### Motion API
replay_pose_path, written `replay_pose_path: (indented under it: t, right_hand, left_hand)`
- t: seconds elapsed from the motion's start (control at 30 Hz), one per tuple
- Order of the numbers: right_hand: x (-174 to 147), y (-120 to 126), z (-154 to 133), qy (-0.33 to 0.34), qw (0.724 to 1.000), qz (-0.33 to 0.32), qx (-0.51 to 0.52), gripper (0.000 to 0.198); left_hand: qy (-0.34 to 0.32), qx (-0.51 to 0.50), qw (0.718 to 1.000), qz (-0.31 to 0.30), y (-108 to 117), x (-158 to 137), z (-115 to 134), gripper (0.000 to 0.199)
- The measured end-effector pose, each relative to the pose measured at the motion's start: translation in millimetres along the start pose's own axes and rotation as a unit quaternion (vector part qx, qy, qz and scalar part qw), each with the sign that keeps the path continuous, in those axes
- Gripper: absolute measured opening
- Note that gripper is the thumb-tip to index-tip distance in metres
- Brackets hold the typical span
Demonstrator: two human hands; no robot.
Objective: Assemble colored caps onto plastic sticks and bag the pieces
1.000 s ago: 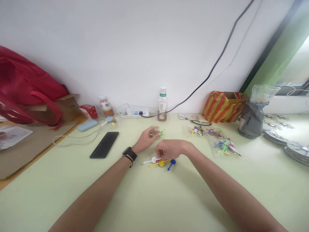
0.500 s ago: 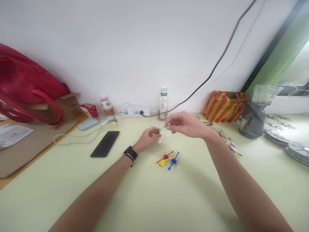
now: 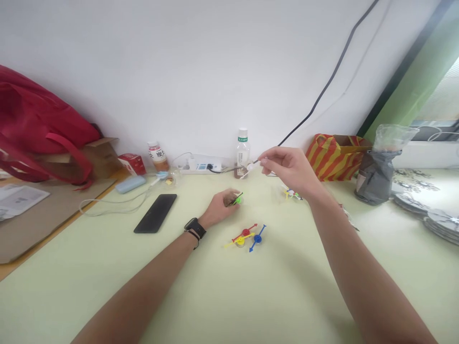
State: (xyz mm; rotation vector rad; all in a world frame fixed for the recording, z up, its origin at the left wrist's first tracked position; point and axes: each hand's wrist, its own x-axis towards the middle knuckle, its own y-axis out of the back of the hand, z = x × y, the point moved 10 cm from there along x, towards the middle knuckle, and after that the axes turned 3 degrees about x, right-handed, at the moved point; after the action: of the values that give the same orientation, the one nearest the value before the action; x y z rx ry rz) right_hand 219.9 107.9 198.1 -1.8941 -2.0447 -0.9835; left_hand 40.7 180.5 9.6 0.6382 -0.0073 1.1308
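Observation:
My left hand (image 3: 219, 208) is closed around game spinners: a green spinner (image 3: 239, 199) and a black arrow (image 3: 235, 198) stick out past the fingertips. Their lower parts are hidden by the fingers. My right hand (image 3: 289, 168) is raised above the table, pinching a white arrow spinner (image 3: 250, 167) by one end. On the table in front of me lie a red spinner (image 3: 245, 232), a yellow spinner (image 3: 240, 241) and a blue spinner (image 3: 257, 238), close together with their arrows partly overlapping. More small coloured pieces (image 3: 293, 194) show beneath my right wrist.
A black phone (image 3: 155, 213) lies left of my left hand. Against the wall stand a clear bottle (image 3: 243, 153), a power strip (image 3: 201, 165) and a striped bag (image 3: 335, 157). Stacked grey discs (image 3: 444, 224) and a grey bag (image 3: 376, 177) are at right.
My right hand has moved up and to the right with the white spinner, away from my left hand. The green and black spinners stay in my left hand.

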Motion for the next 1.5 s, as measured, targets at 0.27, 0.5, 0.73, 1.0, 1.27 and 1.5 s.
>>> replay_pose_path:
  t: [0.27,0.5,0.73,1.0,1.27,1.5]
  right_hand:
    - [3,-10,8,0.008,0.998,-0.006,-0.056,0.017]
    - [0,-30,7,0.084,0.983,-0.017,-0.160,0.016]
    - [-5,-24,-14,0.169,0.971,0.038,-0.165,0.018]
    - [-8,-36,-16,0.170,0.965,0.004,-0.202,0.024]
    - [-9,-65,14,0.077,0.948,-0.125,-0.284,0.024]
    - [-6,-72,45,-0.020,0.971,-0.119,-0.206,0.022]
  left_hand:
    - [-0.006,-0.012,1.000,-0.010,-4,-3,12,0.045]
    - [-0.019,0.005,0.999,-0.031,-11,-5,15,0.049]
    - [-0.019,0.013,0.999,-0.044,-13,-2,11,0.060]
    - [-0.038,0.031,0.999,-0.016,-7,-2,15,0.028]
    - [-0.032,0.068,0.997,0.010,-3,-1,13,0.038]
    - [-0.047,0.084,0.995,0.001,-5,-3,18,0.036]
